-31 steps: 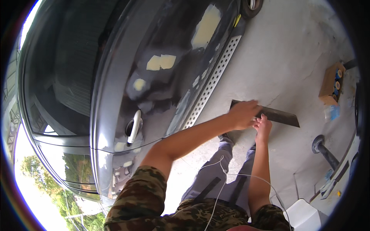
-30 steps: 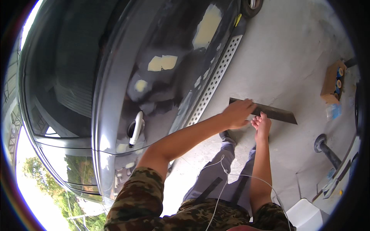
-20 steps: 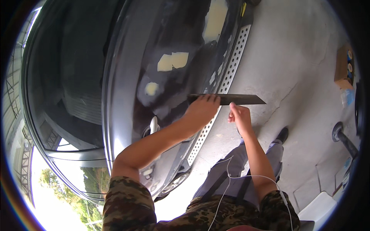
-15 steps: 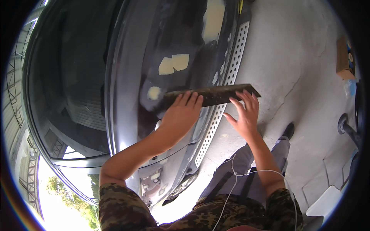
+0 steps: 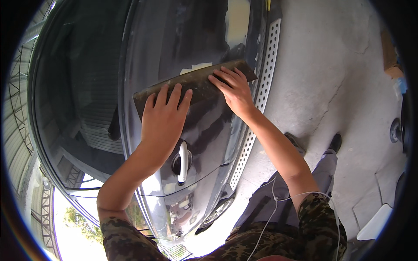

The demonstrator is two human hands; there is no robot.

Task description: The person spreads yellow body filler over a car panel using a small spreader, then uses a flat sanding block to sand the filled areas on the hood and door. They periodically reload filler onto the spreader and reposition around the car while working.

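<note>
Car: one, cut off at twelve o'clock
Board: one, across the car, toward twelve o'clock
Left grip, right grip: two, fingers spread over board; thumbs hidden, cannot tell whether clasping
Pale patches: two, one mostly behind board

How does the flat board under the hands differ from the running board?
The flat board is dark brown, without visible holes; the running board is silvery and perforated. The flat board crosses the car door; the running board runs lengthwise below it. Both are long and narrow.
</note>
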